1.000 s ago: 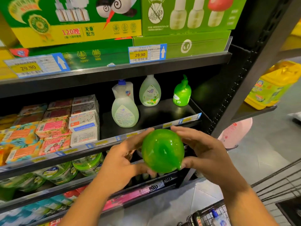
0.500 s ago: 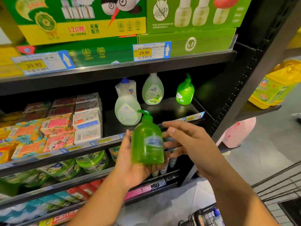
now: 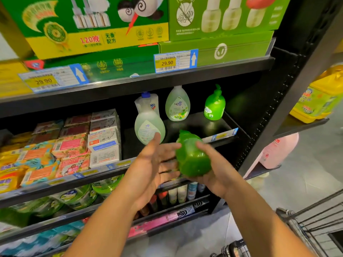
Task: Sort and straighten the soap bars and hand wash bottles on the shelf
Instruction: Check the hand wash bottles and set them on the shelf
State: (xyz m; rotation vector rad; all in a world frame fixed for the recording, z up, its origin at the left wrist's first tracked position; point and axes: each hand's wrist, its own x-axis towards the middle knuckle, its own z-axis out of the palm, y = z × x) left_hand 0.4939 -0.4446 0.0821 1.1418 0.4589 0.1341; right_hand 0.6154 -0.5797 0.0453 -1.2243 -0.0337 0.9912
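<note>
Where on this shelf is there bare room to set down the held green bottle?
Bare shelf lies in front of the back pale bottle and the standing green bottle, right of the front pale bottle. Crowded: the left, packed with stacked soap bars.

stacked cardboard soap bar boxes fill the left half of the black metal shelf. right of them, a pale plastic pump bottle, a white blue-capped bottle just behind; at the back edge, a pale teardrop bottle left of a small green pump bottle. before the front edge, a tilted green plastic bottle.
</note>
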